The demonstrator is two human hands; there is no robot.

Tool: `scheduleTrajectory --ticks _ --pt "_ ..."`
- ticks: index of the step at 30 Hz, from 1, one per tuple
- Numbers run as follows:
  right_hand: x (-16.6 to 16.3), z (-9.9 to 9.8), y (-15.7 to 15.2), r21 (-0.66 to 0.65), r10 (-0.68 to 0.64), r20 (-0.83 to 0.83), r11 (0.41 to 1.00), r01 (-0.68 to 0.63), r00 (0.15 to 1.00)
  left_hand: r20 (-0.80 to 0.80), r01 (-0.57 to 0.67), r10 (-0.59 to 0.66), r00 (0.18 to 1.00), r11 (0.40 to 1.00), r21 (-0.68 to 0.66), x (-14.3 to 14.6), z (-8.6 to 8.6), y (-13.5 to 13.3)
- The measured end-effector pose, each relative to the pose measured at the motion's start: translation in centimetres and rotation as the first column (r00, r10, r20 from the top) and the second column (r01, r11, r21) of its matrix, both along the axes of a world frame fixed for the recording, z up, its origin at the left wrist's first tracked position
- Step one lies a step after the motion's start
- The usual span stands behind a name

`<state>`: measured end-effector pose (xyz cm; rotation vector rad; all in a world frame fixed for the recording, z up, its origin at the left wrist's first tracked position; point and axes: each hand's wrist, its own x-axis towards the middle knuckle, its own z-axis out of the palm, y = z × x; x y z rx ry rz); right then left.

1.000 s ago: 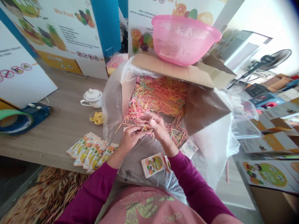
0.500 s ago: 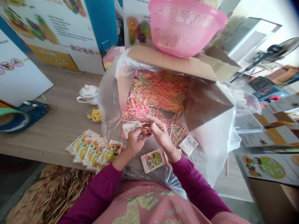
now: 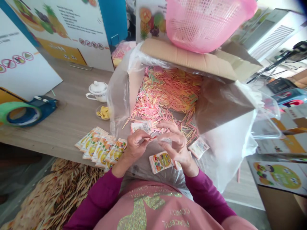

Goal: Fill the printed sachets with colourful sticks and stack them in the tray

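Slender coloured sticks (image 3: 165, 95) in pink, yellow and green lie in a loose, criss-crossed heap inside a cardboard box (image 3: 189, 60) lined with a crinkled clear plastic bag (image 3: 225, 150). Over the near part of the box, the person's left hand (image 3: 137, 146) and right hand (image 3: 174, 145) are close together, almost meeting. The left hand's fingers pinch a small, pink-edged item (image 3: 153, 138), too small and too covered by fingers to make out. The right hand's curled fingers (image 3: 176, 137) arch just beside it; whether they touch it is hidden.

Inside the box, a glossy printed sachet (image 3: 141, 127) rests on the sticks just beyond the hands. Another, with a cartoon print (image 3: 161, 162), lies on the plastic below them, and a third (image 3: 198, 148) sits to their right.

Left of the box, overlapping fruit-printed sachets (image 3: 100, 151) fan across a wood-grain table (image 3: 72, 127), near a white ceramic lidded cup (image 3: 98, 91), a small glass dish (image 3: 103, 112) of yellow pieces and a blue tape dispenser (image 3: 31, 111) with green tape. A pink plastic colander (image 3: 206, 22) sits on the box's far flap, its top cut off by the frame. Magenta sleeves (image 3: 100, 198) lead back to a pink shirt (image 3: 148, 210) with glittery gold lettering.
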<state>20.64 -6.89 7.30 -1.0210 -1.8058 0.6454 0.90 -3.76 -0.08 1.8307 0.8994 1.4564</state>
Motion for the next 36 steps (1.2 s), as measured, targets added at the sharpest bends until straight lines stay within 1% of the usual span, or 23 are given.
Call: scheduleTrajectory --ticks 3,5,7,9,11,14,16,17,18,19,20,21,22,23,24,25,26,28,30,32,34,36 --pt "-0.2 0.8 0.0 0.057 0.003 0.264 0.998 -0.019 0.964 -0.058 -0.011 0.006 0.998 0.996 -0.088 -0.4 0.3 -0.3" --pt "-0.2 0.8 -0.2 0.085 -0.005 0.370 0.996 -0.028 0.929 -0.093 -0.006 -0.002 0.996 0.996 -0.090 -0.4 0.3 -0.5" --pt "-0.2 0.6 -0.6 0.137 -0.046 0.394 0.991 -0.009 0.918 -0.110 0.011 -0.022 0.994 0.994 -0.106 -0.3 0.4 -1.0" --pt "-0.3 0.3 -1.1 0.189 -0.066 0.406 0.982 -0.013 0.912 -0.103 0.037 -0.053 0.993 0.987 -0.154 0.0 0.6 -1.7" --pt "-0.4 0.0 -1.4 0.201 -0.016 0.459 0.976 -0.086 0.889 -0.074 0.062 -0.079 0.994 0.975 -0.212 0.1 0.8 -2.5" --pt "-0.6 -0.6 -1.7 0.139 0.096 0.533 0.970 -0.200 0.840 -0.066 0.048 -0.070 0.995 0.954 -0.295 -0.6 1.3 -4.2" --pt "-0.2 -1.2 -1.6 0.065 0.141 0.520 0.977 -0.203 0.843 -0.140 -0.018 -0.032 0.990 0.938 -0.347 -2.4 1.4 -5.4" --pt "0.3 -1.6 -1.2 0.022 0.145 0.497 0.984 -0.179 0.855 -0.208 -0.076 0.000 0.978 0.931 -0.357 -3.8 1.2 -5.8" --pt "0.9 -2.1 -0.7 -0.019 0.128 0.477 0.991 -0.135 0.869 -0.282 -0.137 0.041 0.959 0.934 -0.331 -5.4 1.0 -6.1" --pt "1.8 -2.5 0.0 -0.059 0.085 0.473 0.996 -0.065 0.877 -0.374 -0.193 0.087 0.923 0.947 -0.255 -7.0 0.7 -6.1" --pt "2.7 -3.0 0.9 -0.094 0.013 0.501 0.995 0.040 0.865 -0.486 -0.232 0.132 0.864 0.961 -0.153 -8.5 0.5 -5.9" --pt "3.5 -3.3 1.8 -0.112 -0.071 0.568 0.980 0.162 0.820 -0.589 -0.242 0.168 0.791 0.969 -0.048 -9.9 0.4 -5.6" --pt "4.3 -3.6 2.7 -0.120 -0.138 0.665 0.950 0.287 0.734 -0.662 -0.247 0.220 0.716 0.968 0.054 -10.9 0.5 -5.3" --pt "4.7 -3.8 3.6 -0.121 -0.167 0.758 0.914 0.387 0.631 -0.716 -0.234 0.263 0.647 0.962 0.142 -11.5 0.7 -4.9" --pt "4.9 -3.9 4.4 -0.122 -0.164 0.829 0.881 0.458 0.535 -0.747 -0.211 0.295 0.596 0.955 0.209 -11.7 1.1 -4.3" --pt "4.9 -3.9 5.1 -0.133 -0.138 0.873 0.856 0.500 0.468 -0.763 -0.179 0.312 0.566 0.950 0.255 -11.4 1.6 -3.7" --pt "4.6 -3.9 5.6 -0.153 -0.109 0.892 0.841 0.519 0.440 -0.775 -0.138 0.307 0.552 0.951 0.278 -10.7 2.0 -2.9" --pt "3.6 -3.9 6.5 -0.187 -0.089 0.890 0.825 0.534 0.448 -0.803 -0.043 0.244 0.544 0.964 0.264 -8.6 2.4 -0.7" --pt "2.7 -4.1 7.2 -0.177 -0.121 0.882 0.812 0.557 0.456 -0.845 0.034 0.140 0.517 0.983 0.183 -6.1 2.1 1.9" --pt "2.3 -4.5 8.0 -0.153 -0.144 0.892 0.795 0.587 0.428 -0.876 0.080 0.026 0.482 0.994 0.073 -4.0 1.5 4.3" --pt "2.7 -5.0 8.9 -0.164 -0.122 0.910 0.773 0.613 0.397 -0.887 0.124 -0.072 0.456 0.992 -0.017 -2.7 0.7 5.8" --pt "3.5 -5.6 9.9 -0.194 -0.079 0.922 0.754 0.628 0.379 -0.891 0.159 -0.125 0.436 0.985 -0.061 -2.2 0.1 6.3"
